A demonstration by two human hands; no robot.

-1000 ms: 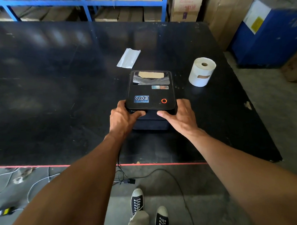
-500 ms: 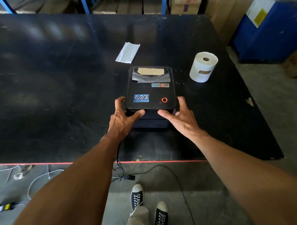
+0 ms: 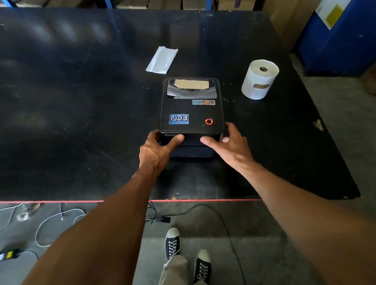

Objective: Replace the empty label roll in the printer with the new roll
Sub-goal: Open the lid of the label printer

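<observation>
Best to press any side catches evenly and raise the lid (image 3: 181, 104) straight up, keeping the printer (image 3: 192, 149) planted on the counter (image 3: 73, 104). Gripping its near-left corner with the left hand (image 3: 155, 150), thumb across the front, fingers curled round the side. Gripping the near-right corner likewise with the right hand (image 3: 228, 147). Further right, standing apart on the counter: the new roll (image 3: 259, 80).

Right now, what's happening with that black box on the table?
A person is holding a black label printer on the table: the left-hand grip and right-hand grip clasp its front corners. Its lid is down, and a brown cardboard core shows through the window. The new white roll stands untouched to the printer's right. So the swap hasn't begun.
</observation>
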